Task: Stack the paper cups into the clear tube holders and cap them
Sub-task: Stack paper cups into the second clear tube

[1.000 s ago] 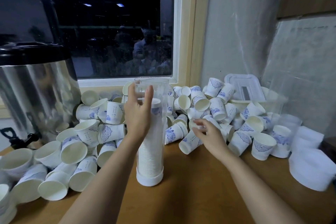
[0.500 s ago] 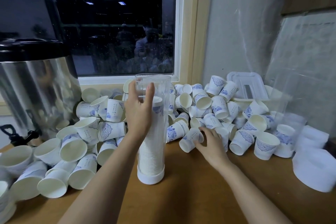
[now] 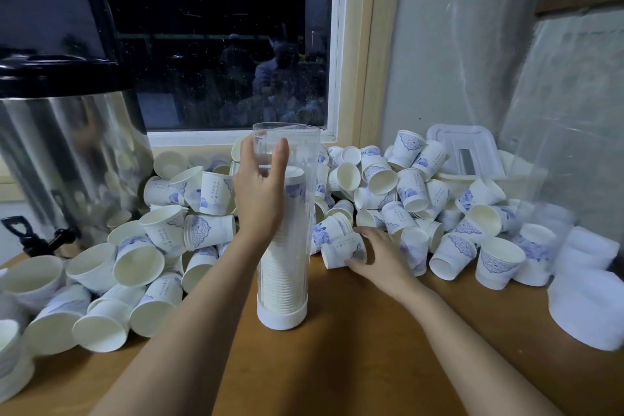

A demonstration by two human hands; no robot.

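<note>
A clear tube holder stands upright on a white base at the table's middle, holding a tall stack of white paper cups. My left hand grips the tube near its open top. My right hand lies to the right of the tube, its fingers curled round a paper cup that lies on its side at the front of the heap. Loose white cups with blue prints are piled along the window sill and wall, and more lie at the left.
A steel drinks urn with a black lid and tap stands at the left. A white lidded plastic box sits at the back right. White caps and another clear tube stand at the right. Bare wooden table lies in front.
My right hand moved down and towards me from the heap and has closed round a lying cup. My left hand keeps holding the tube, which stays where it was.
</note>
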